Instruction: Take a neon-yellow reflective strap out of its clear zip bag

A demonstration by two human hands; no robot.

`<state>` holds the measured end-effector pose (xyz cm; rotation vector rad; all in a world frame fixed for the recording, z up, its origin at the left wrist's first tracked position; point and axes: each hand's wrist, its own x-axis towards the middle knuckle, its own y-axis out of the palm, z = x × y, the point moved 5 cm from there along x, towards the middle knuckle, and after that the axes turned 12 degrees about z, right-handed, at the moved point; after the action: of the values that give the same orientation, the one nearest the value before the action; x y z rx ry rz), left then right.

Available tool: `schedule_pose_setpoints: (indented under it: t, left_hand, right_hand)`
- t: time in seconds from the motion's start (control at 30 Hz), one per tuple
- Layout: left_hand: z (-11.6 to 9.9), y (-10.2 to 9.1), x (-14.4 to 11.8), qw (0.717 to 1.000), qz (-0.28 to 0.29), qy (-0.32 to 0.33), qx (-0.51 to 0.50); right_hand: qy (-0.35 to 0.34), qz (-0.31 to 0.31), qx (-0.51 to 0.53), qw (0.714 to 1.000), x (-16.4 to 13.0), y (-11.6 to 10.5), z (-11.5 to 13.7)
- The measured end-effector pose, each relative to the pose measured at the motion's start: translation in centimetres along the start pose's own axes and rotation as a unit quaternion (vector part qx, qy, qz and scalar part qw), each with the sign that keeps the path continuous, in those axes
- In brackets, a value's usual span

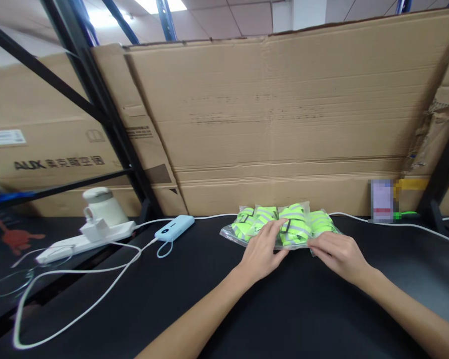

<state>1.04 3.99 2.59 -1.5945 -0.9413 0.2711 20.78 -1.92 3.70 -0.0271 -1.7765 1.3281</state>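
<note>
Several clear plastic bags with neon yellow-green reflective straps (296, 227) lie side by side, partly overlapping, at the back of the black table. My left hand (262, 254) rests on the front of the middle bags, fingers stretched forward and thumb apart. A dark buckle shows on the straps just past its fingertips. With bent fingers, my right hand (340, 255) pinches the lower right edge of a bag holding the straps. It partly covers the rightmost bag (322, 222).
A tall cardboard sheet (265, 114) stands behind the black table (224, 309). To the left are a light-blue power bank (175, 228), a white cable (78, 271), a power strip (86, 242) and a pale bottle (107, 207). A blurred-out upright item (382, 200) stands at right.
</note>
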Motion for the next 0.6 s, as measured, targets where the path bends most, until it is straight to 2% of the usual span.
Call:
schedule_pose_setpoints:
  t: [0.17, 0.3, 0.37, 0.5, 0.53, 0.6]
  left_hand:
    - [0.0, 1.6, 0.0, 1.0, 0.002, -0.016, -0.025]
    - [0.3, 1.8, 0.1, 0.99, -0.041, -0.017, -0.135]
    - [0.8, 1.2, 0.1, 0.974, -0.095, -0.039, -0.204]
    - [1.6, -0.1, -0.4, 0.922, -0.206, -0.08, -0.317]
    - [1.6, -0.2, -0.4, 0.912, -0.215, -0.083, -0.34]
    - [1.2, 0.3, -0.4, 0.89, -0.199, -0.086, -0.401]
  right_hand:
    - [-0.05, -0.035, 0.011, 0.998, 0.5, 0.1, 1.6]
    - [-0.019, 0.001, 0.009, 1.0, 0.9, 0.9, 2.1]
    - [0.008, 0.021, 0.001, 1.0, 0.9, 1.2, 1.6]
    - [0.072, 0.039, -0.021, 0.996, 0.3, 1.2, -0.2]
    - [0.086, 0.037, -0.024, 0.995, 0.2, 1.1, -0.5]
    - [0.109, 0.028, -0.027, 0.993, 0.0, 0.7, -1.0]
